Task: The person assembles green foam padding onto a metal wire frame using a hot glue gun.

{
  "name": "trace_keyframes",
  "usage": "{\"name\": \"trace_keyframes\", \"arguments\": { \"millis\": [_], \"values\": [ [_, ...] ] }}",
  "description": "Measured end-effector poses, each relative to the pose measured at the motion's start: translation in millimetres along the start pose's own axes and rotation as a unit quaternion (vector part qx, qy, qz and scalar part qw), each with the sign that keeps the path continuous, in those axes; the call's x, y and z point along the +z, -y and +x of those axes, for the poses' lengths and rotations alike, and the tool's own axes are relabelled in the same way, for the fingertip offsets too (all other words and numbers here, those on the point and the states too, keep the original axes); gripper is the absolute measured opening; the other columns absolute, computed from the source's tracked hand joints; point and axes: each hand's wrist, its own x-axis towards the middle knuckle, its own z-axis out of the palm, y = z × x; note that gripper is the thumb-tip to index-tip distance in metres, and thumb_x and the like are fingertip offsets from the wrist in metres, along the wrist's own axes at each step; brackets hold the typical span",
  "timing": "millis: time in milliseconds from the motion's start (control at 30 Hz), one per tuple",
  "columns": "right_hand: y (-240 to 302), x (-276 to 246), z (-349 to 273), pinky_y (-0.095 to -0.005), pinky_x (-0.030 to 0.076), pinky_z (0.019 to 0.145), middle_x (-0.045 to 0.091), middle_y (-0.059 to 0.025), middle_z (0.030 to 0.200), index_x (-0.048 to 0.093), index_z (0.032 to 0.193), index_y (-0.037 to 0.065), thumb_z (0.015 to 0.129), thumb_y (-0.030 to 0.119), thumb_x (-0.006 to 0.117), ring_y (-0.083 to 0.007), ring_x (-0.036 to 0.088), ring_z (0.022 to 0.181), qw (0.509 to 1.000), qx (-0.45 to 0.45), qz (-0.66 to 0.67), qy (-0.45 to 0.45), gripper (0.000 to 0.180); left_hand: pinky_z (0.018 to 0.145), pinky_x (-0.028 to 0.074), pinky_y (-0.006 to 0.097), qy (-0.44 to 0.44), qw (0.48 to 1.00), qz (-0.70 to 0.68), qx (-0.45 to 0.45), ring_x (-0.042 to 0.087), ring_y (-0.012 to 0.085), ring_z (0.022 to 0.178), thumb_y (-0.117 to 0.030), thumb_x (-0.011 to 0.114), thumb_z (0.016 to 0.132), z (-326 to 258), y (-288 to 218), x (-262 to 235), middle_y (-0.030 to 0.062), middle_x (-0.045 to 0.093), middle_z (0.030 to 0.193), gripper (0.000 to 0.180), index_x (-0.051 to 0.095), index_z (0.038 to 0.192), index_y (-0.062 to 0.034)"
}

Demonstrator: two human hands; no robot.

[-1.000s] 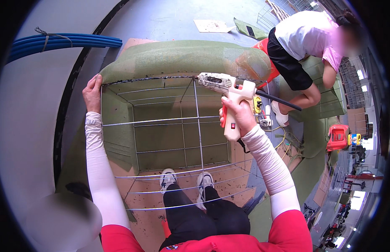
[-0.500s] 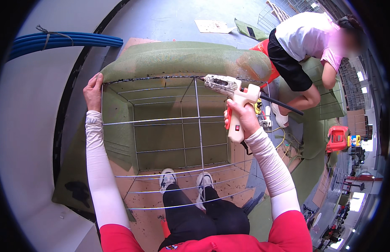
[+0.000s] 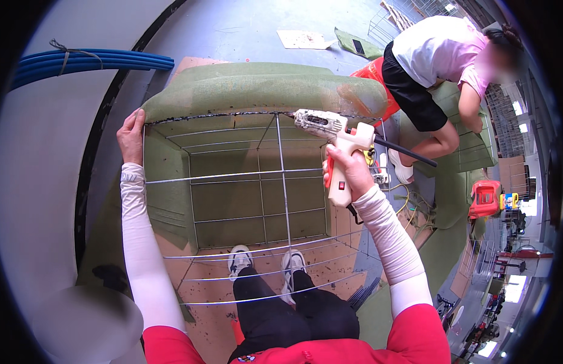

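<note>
My right hand (image 3: 349,171) is wrapped round the handle of a cream-coloured glue gun (image 3: 341,185). A black glue stick (image 3: 405,150) juts from its rear. The gun's dark-smeared nozzle meets the top rim of a wire frame (image 3: 281,155), where a bumpy black bead of glue (image 3: 214,115) runs along the edge of green fabric (image 3: 245,91). At the rim's left corner, my left hand (image 3: 131,136) closes its fingers on the edge of that fabric, against the wire. Green fabric also lines the inside of the frame.
At the right, another person (image 3: 427,79) bends over a green-covered wire frame. Blue tubes (image 3: 99,59) lie tied at the upper left. A red container (image 3: 485,199) and yellow cords (image 3: 408,203) are to the right. Brown board (image 3: 214,285) lies under my feet. A blurred grey shape (image 3: 87,321) fills the lower left.
The whole view has shifted slightly; both hands keep their hold and the nozzle stays at about the same spot. A blurred grey shape has appeared at the lower left.
</note>
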Motion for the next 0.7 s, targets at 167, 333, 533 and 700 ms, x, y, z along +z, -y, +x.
{"name": "trace_keyframes", "arguments": {
  "millis": [167, 333, 533, 700],
  "values": [
    [-0.1, -3.1, 1.2, -0.0298, 0.049, 0.042, 0.057, -0.0066, 0.062, 0.051, 0.088, 0.005, 0.084, 0.023, 0.062, -0.0162, 0.058, 0.047, 1.000, -0.008, 0.014, -0.005, 0.022, 0.081, 0.045, 0.021, 0.001, 1.000, -0.006, -0.004, 0.057, 0.0103, 0.089, -0.023, 0.064, 0.086, -1.9, -3.2, 3.9, 0.0058, 0.064, 0.100, 0.034, 0.062, 0.109, 0.0029],
    [1.1, -4.3, -0.4, -0.0299, 0.049, 0.042, 0.057, -0.0067, 0.062, 0.051, 0.088, 0.005, 0.083, 0.023, 0.062, -0.0162, 0.057, 0.047, 1.000, -0.006, 0.015, -0.012, 0.023, 0.079, 0.045, 0.021, 0.003, 1.000, -0.004, -0.007, 0.057, 0.0096, 0.088, -0.022, 0.064, 0.086, -1.2, -3.4, 1.6, 0.0060, 0.064, 0.100, 0.034, 0.062, 0.109, 0.0032],
    [-1.0, -9.3, 0.8, -0.0299, 0.049, 0.042, 0.058, -0.0068, 0.062, 0.051, 0.088, 0.005, 0.083, 0.024, 0.062, -0.0162, 0.057, 0.047, 1.000, -0.001, 0.011, -0.022, 0.023, 0.079, 0.045, 0.021, 0.001, 1.000, 0.000, 0.002, 0.057, 0.0098, 0.088, -0.023, 0.064, 0.086, 2.8, 3.1, -1.0, 0.0058, 0.064, 0.100, 0.034, 0.062, 0.108, 0.0032],
    [-2.1, -12.8, -0.8, -0.0276, 0.049, 0.045, 0.057, -0.0058, 0.065, 0.051, 0.086, 0.008, 0.084, 0.027, 0.061, -0.0147, 0.057, 0.049, 1.000, -0.004, 0.003, -0.010, 0.022, 0.081, 0.045, 0.023, 0.004, 1.000, -0.014, 0.000, 0.057, 0.0122, 0.092, -0.022, 0.065, 0.085, 0.6, 0.7, -0.4, 0.0083, 0.063, 0.105, 0.032, 0.064, 0.103, 0.0045]
  ]
}}
